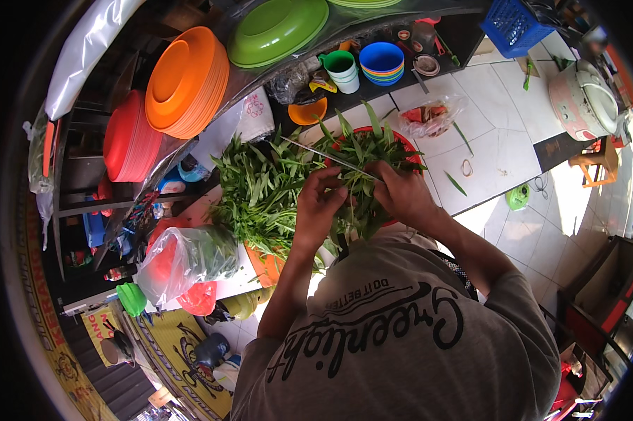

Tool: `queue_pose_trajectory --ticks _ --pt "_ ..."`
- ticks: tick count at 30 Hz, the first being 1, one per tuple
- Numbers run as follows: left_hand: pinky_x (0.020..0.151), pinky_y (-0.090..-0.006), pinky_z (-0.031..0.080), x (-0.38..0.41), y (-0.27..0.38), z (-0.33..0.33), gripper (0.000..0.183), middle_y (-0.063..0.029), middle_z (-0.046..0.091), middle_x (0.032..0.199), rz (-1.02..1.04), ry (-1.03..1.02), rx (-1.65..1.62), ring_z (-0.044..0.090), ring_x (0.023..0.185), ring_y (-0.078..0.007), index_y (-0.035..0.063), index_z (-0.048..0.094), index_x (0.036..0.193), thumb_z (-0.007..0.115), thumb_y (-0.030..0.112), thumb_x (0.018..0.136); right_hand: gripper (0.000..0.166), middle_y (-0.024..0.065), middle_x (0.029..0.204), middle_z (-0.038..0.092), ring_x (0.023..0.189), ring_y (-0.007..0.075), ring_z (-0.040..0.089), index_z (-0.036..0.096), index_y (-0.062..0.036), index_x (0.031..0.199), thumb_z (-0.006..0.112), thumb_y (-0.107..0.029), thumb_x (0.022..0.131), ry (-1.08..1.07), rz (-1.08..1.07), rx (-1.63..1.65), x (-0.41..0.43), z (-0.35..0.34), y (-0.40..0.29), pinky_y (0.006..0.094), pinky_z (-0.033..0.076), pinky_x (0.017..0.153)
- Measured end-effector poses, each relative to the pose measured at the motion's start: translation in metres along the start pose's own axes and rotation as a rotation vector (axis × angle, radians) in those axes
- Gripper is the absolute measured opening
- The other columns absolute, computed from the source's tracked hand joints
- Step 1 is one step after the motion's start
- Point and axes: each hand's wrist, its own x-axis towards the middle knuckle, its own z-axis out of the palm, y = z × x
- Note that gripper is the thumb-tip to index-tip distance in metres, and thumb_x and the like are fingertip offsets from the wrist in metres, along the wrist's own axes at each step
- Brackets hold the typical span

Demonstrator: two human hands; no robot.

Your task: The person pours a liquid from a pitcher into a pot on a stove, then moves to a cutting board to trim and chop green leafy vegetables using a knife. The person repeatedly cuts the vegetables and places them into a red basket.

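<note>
My right hand [398, 187] is closed on the handle end of a knife [322, 152], whose long thin blade points up and to the left over the greens. Close beside it, my left hand [322, 202] has its fingers curled near the leaves; whether it pinches a stem cannot be told. Beneath both hands, leafy green stems [369, 144] fill a red plastic basket [412, 150]. A large heap of the same long-leaved greens [258, 189], which look like water spinach, lies left of the basket. The knife's handle is hidden by my right hand.
A plastic bag with red contents [427, 117], a rubber band [467, 168] and loose leaves lie on the tiled counter [485, 137]. Stacked bowls [382, 63] and cups [342, 71] stand behind. Orange plates [190, 84] are on the shelf. A filled clear bag [185, 258] sits at left.
</note>
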Motion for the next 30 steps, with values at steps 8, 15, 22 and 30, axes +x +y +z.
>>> queue_pose_trajectory --ticks 8,15,22,30 --pt "0.068 -0.0254 0.05 -0.005 -0.027 0.006 0.045 -0.0074 0.061 0.087 0.29 0.021 0.431 0.061 0.078 -0.0135 0.0041 0.044 0.116 0.07 -0.002 0.079 0.032 0.0168 0.058 0.058 0.056 0.038 0.061 0.047 -0.0037 0.114 0.054 -0.006 0.083 0.181 0.153 0.095 0.008 0.019 0.024 0.0498 0.046 0.049" --pt "0.074 -0.0256 0.05 0.005 -0.015 0.01 0.048 -0.0102 0.063 0.095 0.25 0.111 0.364 0.061 0.084 -0.0126 0.0038 0.041 0.116 0.069 -0.006 0.079 0.034 0.0171 0.06 0.059 0.055 0.0368 0.061 0.048 -0.0054 0.114 0.054 -0.005 0.081 0.069 -0.025 0.061 0.001 -0.001 -0.002 0.0465 0.048 0.048" --pt "0.076 -0.0275 0.05 0.013 -0.024 0.02 0.044 -0.01 0.065 0.094 0.423 0.102 0.454 0.063 0.086 -0.0146 0.0046 0.043 0.112 0.069 -0.005 0.078 0.035 0.0225 0.065 0.06 0.061 0.042 0.061 0.047 -0.0028 0.116 0.054 -0.006 0.082 0.032 0.187 0.051 0.002 0.016 0.0 0.0515 0.048 0.053" --pt "0.079 -0.0361 0.052 0.015 -0.009 0.024 0.036 -0.0143 0.064 0.103 0.874 0.161 0.92 0.064 0.091 -0.03 0.0058 0.053 0.112 0.07 0.005 0.08 0.038 0.0264 0.088 0.064 0.076 0.045 0.063 0.041 -0.0027 0.125 0.048 -0.006 0.088 0.073 0.269 0.158 0.008 0.005 0.022 0.0502 0.047 0.063"
